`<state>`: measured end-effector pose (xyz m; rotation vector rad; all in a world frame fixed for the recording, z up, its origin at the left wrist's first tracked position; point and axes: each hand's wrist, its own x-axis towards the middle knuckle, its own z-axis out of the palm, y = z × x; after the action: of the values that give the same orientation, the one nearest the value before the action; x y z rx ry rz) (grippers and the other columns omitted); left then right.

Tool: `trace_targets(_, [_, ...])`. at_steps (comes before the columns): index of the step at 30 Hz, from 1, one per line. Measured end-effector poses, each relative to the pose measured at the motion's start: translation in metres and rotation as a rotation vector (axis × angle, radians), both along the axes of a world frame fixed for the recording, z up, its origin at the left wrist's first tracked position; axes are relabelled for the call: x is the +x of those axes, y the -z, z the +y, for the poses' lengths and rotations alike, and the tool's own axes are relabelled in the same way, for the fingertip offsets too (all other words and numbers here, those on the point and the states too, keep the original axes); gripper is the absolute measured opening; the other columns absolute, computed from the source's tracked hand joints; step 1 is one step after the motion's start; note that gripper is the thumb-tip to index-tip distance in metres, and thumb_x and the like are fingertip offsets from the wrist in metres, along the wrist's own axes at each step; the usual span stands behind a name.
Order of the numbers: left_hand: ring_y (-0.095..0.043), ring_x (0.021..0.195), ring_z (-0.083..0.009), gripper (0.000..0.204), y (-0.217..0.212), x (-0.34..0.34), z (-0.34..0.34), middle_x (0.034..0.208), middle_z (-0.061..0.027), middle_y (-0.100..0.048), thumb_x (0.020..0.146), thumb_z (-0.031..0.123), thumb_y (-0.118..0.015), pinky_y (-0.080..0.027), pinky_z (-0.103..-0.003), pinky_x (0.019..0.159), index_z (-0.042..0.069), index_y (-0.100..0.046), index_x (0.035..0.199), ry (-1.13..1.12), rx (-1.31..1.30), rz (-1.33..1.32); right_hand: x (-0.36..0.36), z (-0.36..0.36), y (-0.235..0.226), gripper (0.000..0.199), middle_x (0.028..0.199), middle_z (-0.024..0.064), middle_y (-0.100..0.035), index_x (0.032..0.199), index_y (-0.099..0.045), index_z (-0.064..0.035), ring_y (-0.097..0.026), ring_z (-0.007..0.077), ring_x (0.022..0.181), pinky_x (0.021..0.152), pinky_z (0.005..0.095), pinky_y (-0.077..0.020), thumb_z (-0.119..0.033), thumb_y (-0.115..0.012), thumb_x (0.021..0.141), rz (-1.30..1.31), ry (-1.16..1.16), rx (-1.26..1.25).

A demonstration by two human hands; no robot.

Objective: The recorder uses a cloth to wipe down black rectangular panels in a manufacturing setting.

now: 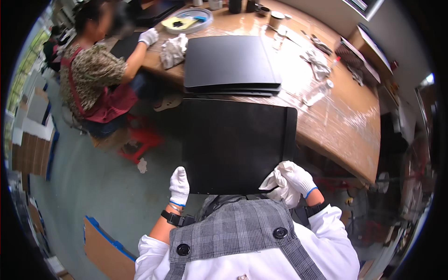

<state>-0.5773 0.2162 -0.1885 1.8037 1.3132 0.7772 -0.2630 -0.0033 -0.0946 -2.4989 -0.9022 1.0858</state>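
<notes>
A flat black panel (228, 144) with a raised strip along its right side lies in front of me, its far edge by the table. My left hand (179, 187), in a white knit glove, is closed on the panel's near left edge; its fingertips are partly hidden. My right hand (299, 177), gloved the same way, grips a bunched white cloth (279, 183) against the panel's near right corner. Just beyond the panel, a stack of dark grey panels (228, 60) rests on the table.
The brown table (345, 144), covered in plastic film, holds a clear bottle (319, 93), rags (317, 64) and a round tray (187, 21). A seated co-worker (95, 70) is at the left, near a red stool (139, 142). Cardboard (105, 247) stands at lower left.
</notes>
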Motion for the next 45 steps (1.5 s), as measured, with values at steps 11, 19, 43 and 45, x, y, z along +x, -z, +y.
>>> trace_targets(11, [-0.047, 0.064, -0.0185, 0.072, 0.000, 0.098, -0.057, 0.067, -0.0062, -0.047, 0.098, 0.062, -0.032, -0.044, -0.035, 0.065, -0.006, -0.056, 0.094, 0.285, 0.119, -0.080, 0.037, -0.128, 0.011, 0.050, 0.114, 0.0126, -0.066, 0.113, -0.065, -0.0130, -0.060, 0.0317, 0.109, 0.094, 0.0367, -0.0459, -0.053, -0.044, 0.092, -0.039, 0.260, -0.025])
trace_targets(19, [-0.052, 0.063, -0.0327, 0.061, 0.008, 0.263, -0.129, 0.069, -0.0133, -0.051, 0.099, 0.057, -0.032, -0.044, -0.038, 0.061, 0.002, -0.055, 0.089, 0.716, 0.017, -0.024, 0.143, -0.265, 0.026, 0.048, 0.113, 0.0156, -0.067, 0.119, -0.064, -0.0148, -0.062, 0.0333, 0.107, 0.091, 0.0378, -0.0476, -0.051, -0.051, 0.090, -0.039, 0.582, -0.005])
trace_targets(43, [-0.063, 0.085, -0.0342, 0.023, -0.020, 0.521, -0.178, 0.091, -0.0149, -0.066, 0.090, 0.027, -0.061, -0.051, -0.042, 0.076, 0.007, -0.066, 0.101, 0.519, 0.496, 0.239, 0.414, -0.350, -0.040, 0.030, 0.110, 0.0075, -0.063, 0.121, -0.055, -0.0011, -0.062, 0.0173, 0.094, 0.080, 0.0329, -0.0528, -0.019, -0.055, 0.097, 0.688, 0.928, 1.146])
trace_targets(45, [-0.061, 0.097, -0.0347, 0.028, -0.002, 0.523, -0.171, 0.100, -0.0155, -0.066, 0.086, 0.021, -0.062, -0.047, -0.045, 0.087, 0.008, -0.064, 0.111, 0.698, 0.588, 0.144, 0.423, -0.329, -0.024, 0.036, 0.122, 0.0099, -0.058, 0.122, -0.056, -0.0005, -0.059, 0.0191, 0.104, 0.091, 0.0355, -0.0499, -0.025, -0.060, 0.095, 0.568, 0.898, 1.244])
